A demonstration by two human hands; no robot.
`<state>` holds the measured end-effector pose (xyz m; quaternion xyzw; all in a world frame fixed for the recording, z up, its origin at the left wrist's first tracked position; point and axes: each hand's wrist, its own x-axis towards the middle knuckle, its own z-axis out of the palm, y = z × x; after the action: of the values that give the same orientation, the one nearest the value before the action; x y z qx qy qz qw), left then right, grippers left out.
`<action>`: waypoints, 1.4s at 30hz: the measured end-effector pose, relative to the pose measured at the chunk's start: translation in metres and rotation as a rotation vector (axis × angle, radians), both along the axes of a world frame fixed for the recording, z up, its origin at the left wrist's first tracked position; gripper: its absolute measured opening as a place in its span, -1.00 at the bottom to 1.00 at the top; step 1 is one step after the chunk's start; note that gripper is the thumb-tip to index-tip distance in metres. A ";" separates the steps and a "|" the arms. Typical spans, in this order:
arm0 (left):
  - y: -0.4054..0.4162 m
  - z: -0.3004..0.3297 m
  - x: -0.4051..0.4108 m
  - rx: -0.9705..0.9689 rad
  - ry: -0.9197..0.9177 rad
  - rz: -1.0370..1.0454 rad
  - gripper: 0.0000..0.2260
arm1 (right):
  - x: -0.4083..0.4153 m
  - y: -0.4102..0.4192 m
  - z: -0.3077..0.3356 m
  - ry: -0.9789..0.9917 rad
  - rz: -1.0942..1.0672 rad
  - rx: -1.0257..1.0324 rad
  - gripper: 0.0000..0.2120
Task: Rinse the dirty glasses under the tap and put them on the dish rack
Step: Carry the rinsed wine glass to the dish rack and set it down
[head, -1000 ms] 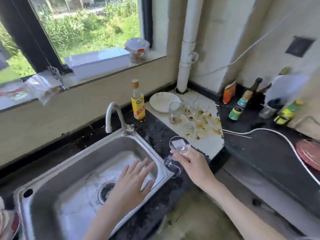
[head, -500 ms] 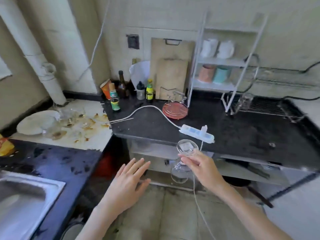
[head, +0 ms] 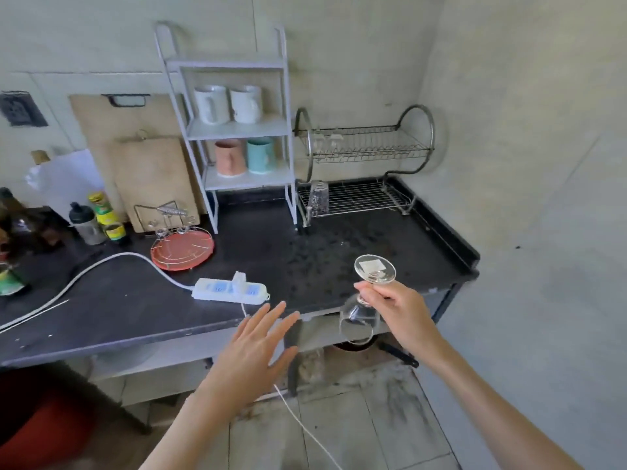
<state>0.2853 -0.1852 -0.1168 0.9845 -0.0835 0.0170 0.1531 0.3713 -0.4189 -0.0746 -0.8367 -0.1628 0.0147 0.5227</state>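
Since a moment ago my view has swung further right, so the sink and the stained counter are gone from sight and the dish rack [head: 364, 167] now stands ahead of me in the corner. The stemmed glass [head: 368, 300] I carry has come along, still upside down: its round foot points up and its bowl hangs below my fingers, in front of the edge of the dark counter [head: 305, 259]. My right hand [head: 395, 308] pinches the stem, fingers curled round it just under the foot. My left hand [head: 252, 351] holds nothing; it floats flat with the fingers straight and a little spread, near the counter's front edge.

The rack is well apart from the glass, at the back of the counter. A tumbler [head: 319, 198] stands inverted on its lower tier, at the left end, and what look like small glasses sit on the upper tier, too blurred to tell.

Left of the rack stands a white shelf unit [head: 237, 130] with four mugs. On the counter lie a white power strip [head: 229, 291] and a red round tray [head: 183, 249].
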 end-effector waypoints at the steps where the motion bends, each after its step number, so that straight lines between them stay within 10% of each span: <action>1: -0.006 0.001 0.017 0.008 -0.027 -0.011 -0.26 | 0.015 -0.006 0.002 -0.013 -0.011 -0.009 -0.84; 6: -0.025 0.006 0.115 0.083 -0.069 -0.063 -0.53 | 0.102 -0.025 0.010 -0.054 -0.066 -0.009 -0.85; 12: -0.031 0.018 0.240 0.032 -0.115 -0.078 -0.21 | 0.216 -0.031 0.027 -0.080 -0.078 -0.062 -0.83; 24: -0.029 0.054 0.425 0.171 -0.121 0.000 -0.33 | 0.433 -0.013 0.070 -0.250 -0.041 -0.117 -0.79; 42: -0.042 0.023 0.518 0.362 -0.141 0.221 -0.39 | 0.655 0.059 0.027 -0.236 0.148 -0.346 -0.74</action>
<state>0.8031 -0.2271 -0.0937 0.9955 0.0127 0.0874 -0.0349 1.0261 -0.3598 -0.0474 -0.8956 -0.2790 -0.0172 0.3460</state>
